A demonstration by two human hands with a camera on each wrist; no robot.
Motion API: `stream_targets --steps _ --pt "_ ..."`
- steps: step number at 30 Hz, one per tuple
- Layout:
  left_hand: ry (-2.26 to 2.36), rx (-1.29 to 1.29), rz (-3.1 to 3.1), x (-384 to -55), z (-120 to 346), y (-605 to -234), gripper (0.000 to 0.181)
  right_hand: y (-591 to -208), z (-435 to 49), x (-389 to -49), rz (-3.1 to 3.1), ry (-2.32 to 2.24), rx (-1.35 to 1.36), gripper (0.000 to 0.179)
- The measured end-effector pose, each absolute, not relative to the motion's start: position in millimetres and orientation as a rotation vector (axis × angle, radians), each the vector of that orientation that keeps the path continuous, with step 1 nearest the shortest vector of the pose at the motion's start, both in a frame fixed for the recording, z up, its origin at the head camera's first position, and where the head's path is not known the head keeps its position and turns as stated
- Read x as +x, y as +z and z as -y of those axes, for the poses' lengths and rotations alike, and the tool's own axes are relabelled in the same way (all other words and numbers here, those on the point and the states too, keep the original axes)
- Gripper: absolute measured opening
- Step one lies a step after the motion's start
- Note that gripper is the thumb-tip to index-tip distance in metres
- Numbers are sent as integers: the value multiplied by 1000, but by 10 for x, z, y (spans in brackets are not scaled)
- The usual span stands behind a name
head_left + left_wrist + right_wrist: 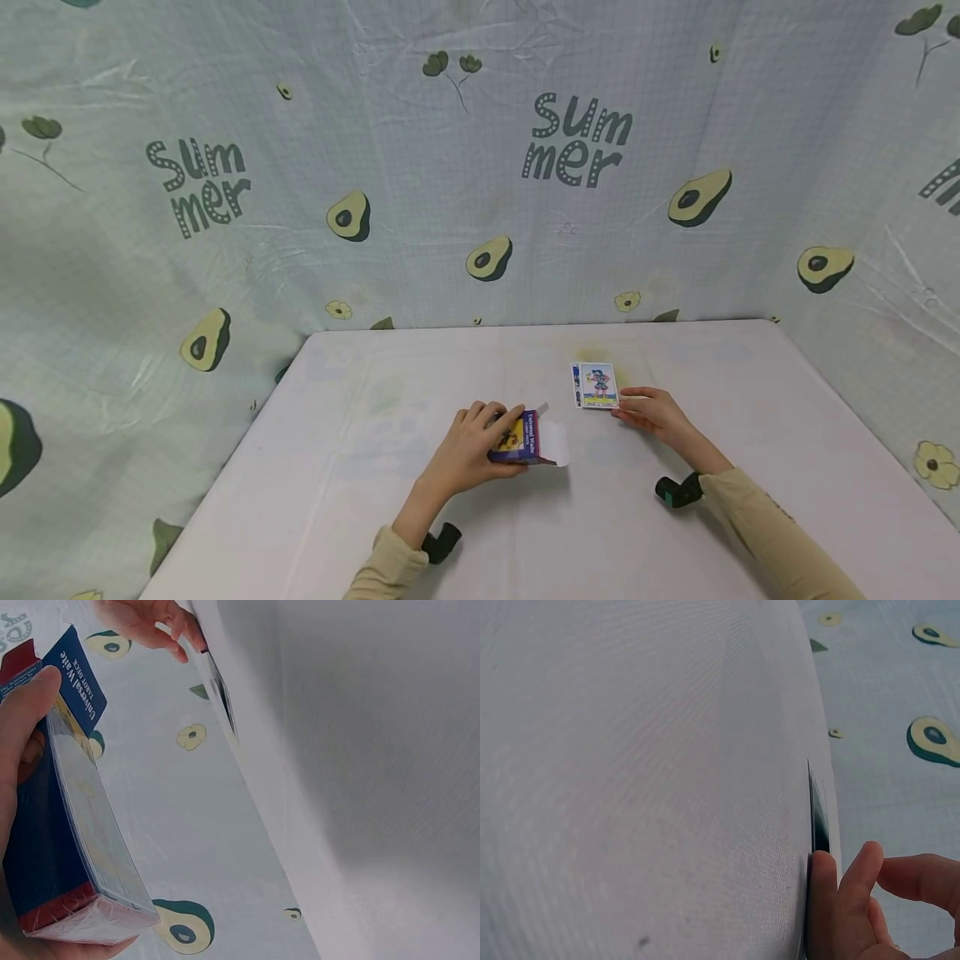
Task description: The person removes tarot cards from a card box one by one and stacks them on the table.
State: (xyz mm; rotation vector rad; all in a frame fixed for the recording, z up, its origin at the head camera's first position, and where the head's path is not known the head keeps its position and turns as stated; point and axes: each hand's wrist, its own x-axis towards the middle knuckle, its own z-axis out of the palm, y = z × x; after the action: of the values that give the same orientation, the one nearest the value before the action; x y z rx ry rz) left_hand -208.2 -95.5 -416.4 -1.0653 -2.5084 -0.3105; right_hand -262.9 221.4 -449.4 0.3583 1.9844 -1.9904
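Observation:
My left hand grips a small tarot card box above the table, thumb on one side and fingers on the other. In the left wrist view, the blue box reads "Universal Waite Tarot Deck", and clear wrap shows at one end. Its end flap hangs open, pale inside in the head view. Right of it, a few tarot cards lie face up on the table, the top one with a blue-clad figure. At their lower right corner is my right hand. Its fairly straight fingertips touch the card edge, thumb held apart.
A white-covered table spreads under both hands. Behind it and at the sides hangs a pale cloth printed with avocados and "summer". Each wrist carries a dark camera mount, such as the right mount.

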Motion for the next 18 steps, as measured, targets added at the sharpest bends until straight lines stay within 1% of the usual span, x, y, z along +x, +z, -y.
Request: stream_targets --steps 10,18 --pt "-335 -1065 2520 -2085 946 -4178 75 -4467 -2184 -2576 -2066 -1934 366 52" --pt "-331 -1061 2513 -2087 925 -4168 75 -4371 -2105 -2448 -2151 -1891 191 53"
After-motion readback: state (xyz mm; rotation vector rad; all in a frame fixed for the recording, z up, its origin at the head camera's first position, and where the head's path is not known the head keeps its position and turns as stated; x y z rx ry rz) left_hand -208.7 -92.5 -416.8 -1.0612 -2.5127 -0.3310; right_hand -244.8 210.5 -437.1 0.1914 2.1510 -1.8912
